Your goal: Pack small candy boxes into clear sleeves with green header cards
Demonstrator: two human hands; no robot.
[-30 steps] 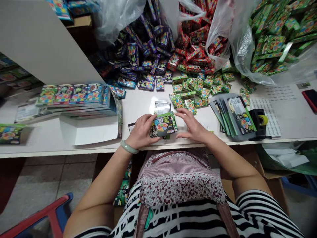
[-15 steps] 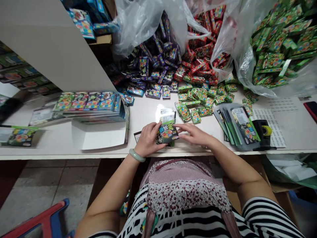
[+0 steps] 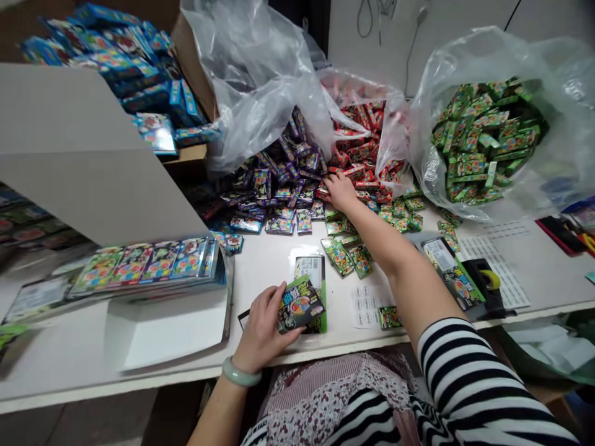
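My left hand [image 3: 261, 326] is closed on a green and black packet [image 3: 300, 304], holding it against the white table [image 3: 260, 272] near the front edge. A clear sleeve with a card [image 3: 310, 267] lies just behind the packet. My right hand [image 3: 339, 190] reaches far across the table, fingers down on the heap of small red boxes [image 3: 367, 148], where it meets the purple boxes [image 3: 279, 186]. I cannot see whether it holds a box.
Clear bags hold red boxes and green boxes [image 3: 483, 142]. Loose green boxes [image 3: 348, 257] lie mid-table. A stack of filled display packs [image 3: 149, 266] sits left, under a white board [image 3: 83, 161]. A tape dispenser [image 3: 486, 285] and more packets [image 3: 449, 272] are at right.
My right hand left the packet and stretched forward to the red boxes. The view tilted up as I leaned in. My left hand kept hold of the packet.
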